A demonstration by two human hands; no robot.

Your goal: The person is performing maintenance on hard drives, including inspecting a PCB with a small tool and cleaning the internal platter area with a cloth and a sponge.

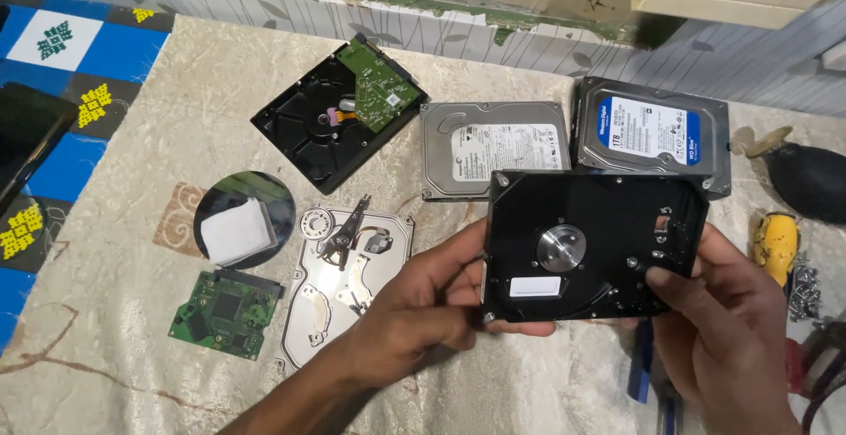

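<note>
Hands grip an opened black hard drive case (595, 245) above a table (132, 373) covered with a pale patterned cloth. The left hand (423, 298) pinches the case's left edge, thumb on top and fingers curled underneath. The right hand (723, 325) clamps the right edge, thumb pressed on the upper face near a corner. The case is held nearly flat, tilted slightly toward the camera, with a round silver motor hub (561, 248) at its centre and a small white label (536, 287) beside it.

On the cloth behind the case lie two closed drives side by side: a silver one with a white label (493, 144) and another with a blue and white label (652, 131). Farther left lies a second black case (326, 126) with a green circuit board (381, 87) folded across its corner. Nearer the camera sit a shiny disc (245, 216) with a white pad resting on it, a separate green circuit board (225, 312), and a silver cover plate (344, 290) carrying small metal parts.

At the right edge are a yellow-handled tool (775, 243), a heap of what appear to be screws (804, 287), and a dark rubber blower (806, 179). A blue-handled tool (641, 369) lies below the held case, partly hidden.
</note>
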